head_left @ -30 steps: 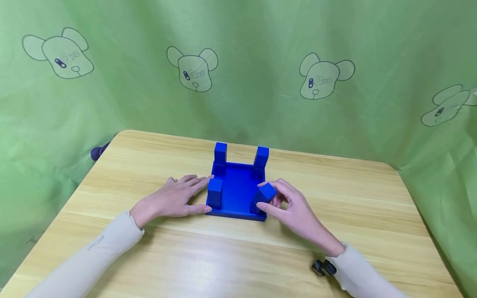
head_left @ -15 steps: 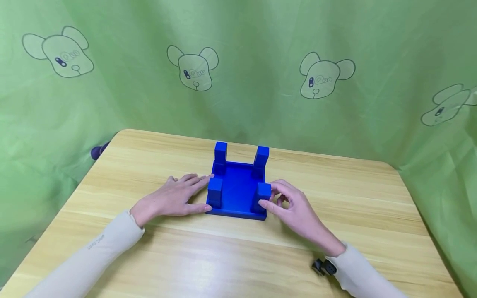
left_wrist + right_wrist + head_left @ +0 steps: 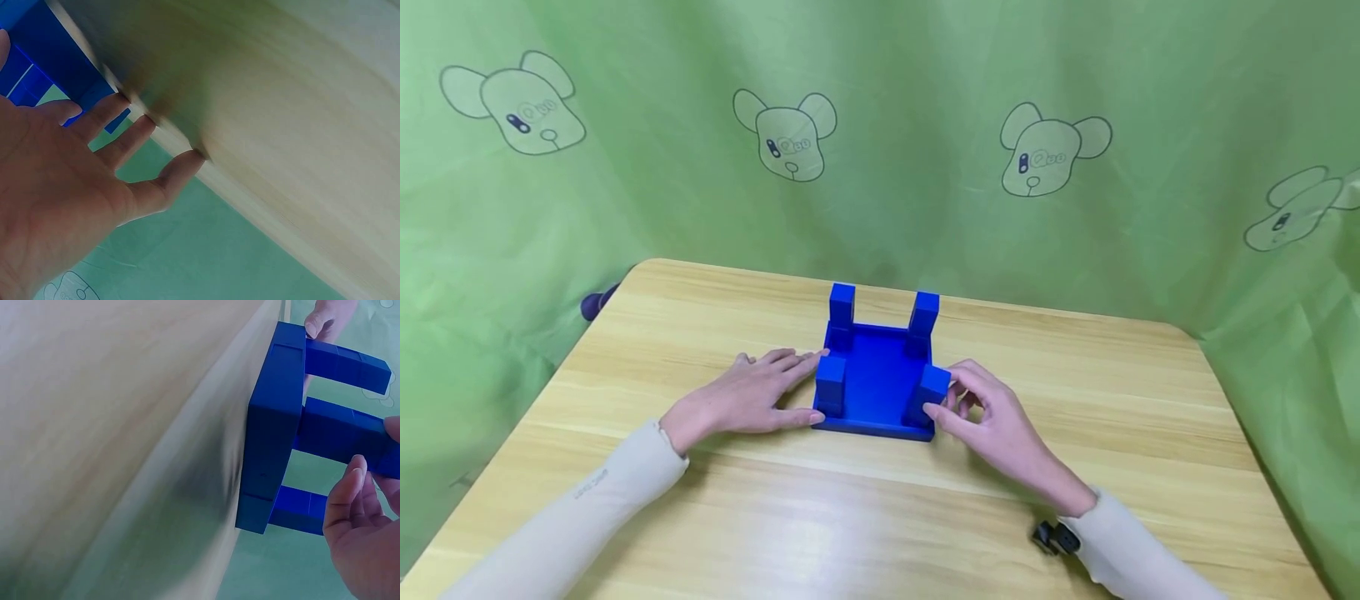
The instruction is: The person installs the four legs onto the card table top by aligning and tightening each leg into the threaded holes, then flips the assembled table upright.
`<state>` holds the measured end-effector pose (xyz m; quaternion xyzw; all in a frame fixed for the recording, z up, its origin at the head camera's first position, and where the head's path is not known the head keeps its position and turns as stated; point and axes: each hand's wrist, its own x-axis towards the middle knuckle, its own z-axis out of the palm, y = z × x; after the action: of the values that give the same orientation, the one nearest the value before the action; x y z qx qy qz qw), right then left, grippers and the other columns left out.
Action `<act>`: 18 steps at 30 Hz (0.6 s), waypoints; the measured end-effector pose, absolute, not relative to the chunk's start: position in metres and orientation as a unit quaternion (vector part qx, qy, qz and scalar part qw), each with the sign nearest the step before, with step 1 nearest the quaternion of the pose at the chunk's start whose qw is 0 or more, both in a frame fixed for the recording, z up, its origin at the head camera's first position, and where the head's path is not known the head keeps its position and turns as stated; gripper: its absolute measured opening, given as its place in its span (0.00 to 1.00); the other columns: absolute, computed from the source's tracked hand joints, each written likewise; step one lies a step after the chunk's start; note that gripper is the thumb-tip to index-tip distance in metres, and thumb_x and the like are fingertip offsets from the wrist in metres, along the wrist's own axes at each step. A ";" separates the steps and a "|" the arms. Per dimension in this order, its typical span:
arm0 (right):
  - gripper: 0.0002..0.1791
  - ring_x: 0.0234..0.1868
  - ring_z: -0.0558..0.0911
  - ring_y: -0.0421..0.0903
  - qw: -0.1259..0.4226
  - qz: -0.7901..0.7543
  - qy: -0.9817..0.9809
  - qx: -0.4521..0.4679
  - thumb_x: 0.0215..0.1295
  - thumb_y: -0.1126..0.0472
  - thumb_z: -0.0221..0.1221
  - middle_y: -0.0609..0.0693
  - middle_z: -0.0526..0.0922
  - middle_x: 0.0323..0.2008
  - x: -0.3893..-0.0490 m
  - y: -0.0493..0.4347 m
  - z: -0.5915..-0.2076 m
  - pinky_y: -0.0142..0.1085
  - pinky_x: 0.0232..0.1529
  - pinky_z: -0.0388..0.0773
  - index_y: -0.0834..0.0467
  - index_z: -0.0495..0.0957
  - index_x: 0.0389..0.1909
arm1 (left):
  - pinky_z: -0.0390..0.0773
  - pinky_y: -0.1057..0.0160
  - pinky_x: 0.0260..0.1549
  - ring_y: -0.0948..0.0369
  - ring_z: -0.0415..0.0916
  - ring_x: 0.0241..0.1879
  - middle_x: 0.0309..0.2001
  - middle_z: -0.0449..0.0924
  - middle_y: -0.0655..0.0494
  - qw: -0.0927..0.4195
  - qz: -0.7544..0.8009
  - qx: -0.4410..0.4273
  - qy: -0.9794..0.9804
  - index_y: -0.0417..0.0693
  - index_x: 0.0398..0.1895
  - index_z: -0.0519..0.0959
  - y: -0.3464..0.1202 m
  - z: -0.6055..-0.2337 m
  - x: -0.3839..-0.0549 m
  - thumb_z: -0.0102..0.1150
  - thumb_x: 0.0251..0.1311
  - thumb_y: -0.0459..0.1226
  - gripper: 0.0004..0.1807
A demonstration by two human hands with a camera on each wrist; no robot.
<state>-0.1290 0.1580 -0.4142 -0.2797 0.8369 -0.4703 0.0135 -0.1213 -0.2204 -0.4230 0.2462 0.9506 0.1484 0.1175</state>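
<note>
A blue square base [image 3: 883, 379] with a raised rim lies on the table, a blue post standing at each corner. My right hand [image 3: 996, 417] pinches the near right post [image 3: 933, 383] between thumb and fingers; the post's top is turned and leans a little outward. In the right wrist view, thumb and fingers grip this post [image 3: 337, 425] near its free end. My left hand [image 3: 741, 396] lies flat with spread fingers, its thumb and fingertips at the base's left side by the near left post [image 3: 831, 383]. The far posts [image 3: 842, 307] stand upright.
The wooden table [image 3: 760, 500] extends around the base, its far edge close to a green curtain [image 3: 910, 208] with printed animal heads. A small black device [image 3: 1055, 538] sits by the right cuff. Something dark purple [image 3: 598, 304] shows beyond the table's left edge.
The near right post's top went from strongly turned and tilted to nearly straight, then turned slightly outward again. The right hand shifted a little right with it. The left hand stays in place.
</note>
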 end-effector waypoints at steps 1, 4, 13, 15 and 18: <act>0.12 0.34 0.79 0.46 0.014 -0.468 0.837 -0.283 0.73 0.57 0.74 0.46 0.79 0.37 -0.129 0.158 -0.414 0.36 0.35 0.80 0.48 0.86 0.53 | 0.58 0.17 0.66 0.40 0.55 0.82 0.84 0.62 0.47 0.117 0.148 0.247 0.950 0.59 0.91 0.51 -0.221 -0.424 -0.121 0.49 0.73 0.74 0.53; 0.17 0.33 0.79 0.45 0.024 -0.469 0.836 -0.284 0.72 0.57 0.75 0.46 0.79 0.35 -0.129 0.158 -0.415 0.36 0.33 0.79 0.47 0.85 0.58 | 0.58 0.17 0.67 0.40 0.55 0.83 0.84 0.61 0.47 0.119 0.147 0.247 0.950 0.60 0.91 0.50 -0.221 -0.425 -0.121 0.49 0.73 0.74 0.54; 0.09 0.37 0.81 0.49 0.020 -0.473 0.834 -0.283 0.73 0.59 0.73 0.44 0.81 0.45 -0.129 0.157 -0.418 0.37 0.37 0.82 0.48 0.82 0.45 | 0.58 0.16 0.65 0.39 0.55 0.82 0.84 0.61 0.47 0.113 0.150 0.250 0.950 0.60 0.91 0.50 -0.220 -0.424 -0.121 0.50 0.73 0.74 0.53; 0.08 0.37 0.80 0.49 0.020 -0.471 0.835 -0.285 0.74 0.58 0.73 0.42 0.82 0.48 -0.130 0.156 -0.418 0.37 0.36 0.81 0.47 0.83 0.47 | 0.57 0.16 0.65 0.39 0.55 0.82 0.84 0.61 0.47 0.114 0.150 0.248 0.950 0.61 0.92 0.50 -0.220 -0.423 -0.121 0.50 0.73 0.74 0.53; 0.09 0.35 0.80 0.47 0.023 -0.463 0.839 -0.285 0.74 0.56 0.73 0.41 0.83 0.45 -0.129 0.156 -0.416 0.37 0.34 0.80 0.46 0.84 0.50 | 0.58 0.16 0.65 0.39 0.55 0.82 0.84 0.61 0.47 0.114 0.148 0.250 0.950 0.60 0.91 0.50 -0.220 -0.424 -0.122 0.50 0.73 0.73 0.53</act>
<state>-0.1292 0.1565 -0.4161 -0.2847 0.8392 -0.4628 0.0228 -0.1215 -0.2201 -0.4240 0.2499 0.9501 0.1477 0.1140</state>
